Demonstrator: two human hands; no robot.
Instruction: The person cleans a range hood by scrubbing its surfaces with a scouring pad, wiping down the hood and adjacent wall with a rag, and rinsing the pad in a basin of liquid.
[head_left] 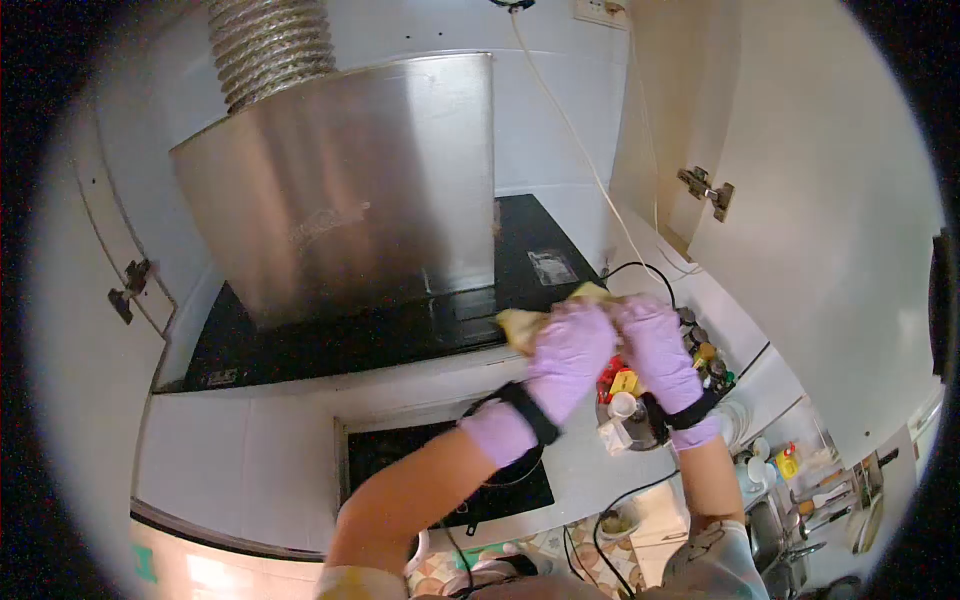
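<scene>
My left hand [574, 345], in a pale purple rubber glove with a black band at the wrist, is closed on a yellow cloth [520, 328]. My right hand [652, 335], gloved and banded the same way, is right beside it, also closed on the bunched cloth. Both hands are slightly blurred, and the fingers are partly hidden. They are raised in front of the right end of the black panel [400, 338] of a range hood, whose steel cover [370, 190] stands to the left.
An open cabinet door [830, 220] with a metal hinge [706, 192] hangs at the right. A white cord [570, 120] runs down the wall. Below are a black cooktop [535, 490], a group of bottles and jars [712, 365], and a white cup [622, 405]. A ribbed duct [270, 50] rises above.
</scene>
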